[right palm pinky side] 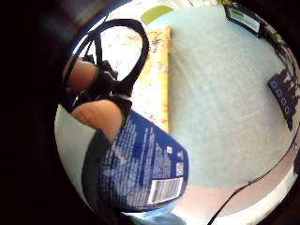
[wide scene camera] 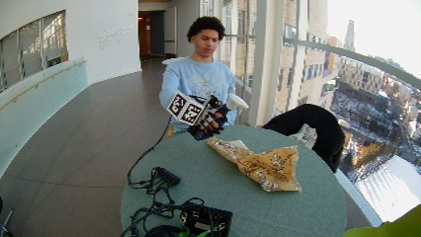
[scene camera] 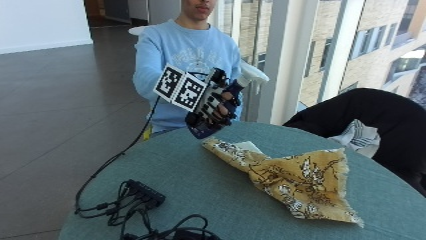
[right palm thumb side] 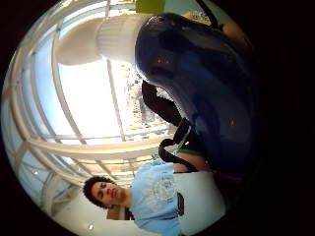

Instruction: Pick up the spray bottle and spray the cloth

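Observation:
A person holds a dark blue spray bottle [scene camera: 208,128] with a white spray head [scene camera: 251,75] in the gloved right hand [scene camera: 218,106], lifted above the near edge of the round table. The fingers curl round the bottle's body. The bottle's printed label with a barcode [right palm pinky side: 145,176] fills part of the little finger side palm view; its glossy blue body [right palm thumb side: 206,83] and white head [right palm thumb side: 106,42] fill the thumb side view. A yellow patterned cloth [scene camera: 293,177] lies crumpled on the table, below and beside the bottle; it also shows as the cloth [right palm pinky side: 157,70] and the cloth [wide scene camera: 266,165].
The round table [scene camera: 200,200] has a teal-grey top. Black cables and a power strip [scene camera: 143,195] lie at its side away from the person, with a black box [wide scene camera: 207,219] near them. A chair draped with a dark jacket [scene camera: 373,117] stands beside the table by the window.

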The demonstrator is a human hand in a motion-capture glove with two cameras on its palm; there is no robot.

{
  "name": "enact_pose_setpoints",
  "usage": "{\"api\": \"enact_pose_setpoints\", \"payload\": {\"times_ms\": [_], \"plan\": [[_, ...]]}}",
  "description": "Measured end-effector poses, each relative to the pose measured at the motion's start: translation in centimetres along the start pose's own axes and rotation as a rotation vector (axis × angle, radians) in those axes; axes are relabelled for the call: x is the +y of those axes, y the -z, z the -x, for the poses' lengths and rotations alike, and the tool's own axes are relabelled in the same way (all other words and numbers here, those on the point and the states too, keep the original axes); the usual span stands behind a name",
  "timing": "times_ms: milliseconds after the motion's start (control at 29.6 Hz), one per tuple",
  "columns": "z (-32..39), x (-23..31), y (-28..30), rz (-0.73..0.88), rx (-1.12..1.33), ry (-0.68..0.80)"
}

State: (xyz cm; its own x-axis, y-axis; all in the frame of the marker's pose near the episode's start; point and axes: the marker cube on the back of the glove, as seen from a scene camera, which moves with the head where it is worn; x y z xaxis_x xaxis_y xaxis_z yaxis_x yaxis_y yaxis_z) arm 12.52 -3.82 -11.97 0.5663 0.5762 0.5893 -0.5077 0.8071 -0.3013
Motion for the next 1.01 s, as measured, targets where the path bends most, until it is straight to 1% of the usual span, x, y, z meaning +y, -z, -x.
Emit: {"api": "enact_pose_setpoints", "payload": {"times_ms": [304, 541, 811, 1014], "plan": [[5.0, -2.1, -4.3, -0.105, -0.089, 0.209], [7.7, -3.9, -9.9, -0.149, -0.133, 0.344], [9.7, -5.9, -16.1, -0.173, -0.174, 0.433], [10.2, -7.3, -20.5, -0.188, -0.237, 0.471]]}}
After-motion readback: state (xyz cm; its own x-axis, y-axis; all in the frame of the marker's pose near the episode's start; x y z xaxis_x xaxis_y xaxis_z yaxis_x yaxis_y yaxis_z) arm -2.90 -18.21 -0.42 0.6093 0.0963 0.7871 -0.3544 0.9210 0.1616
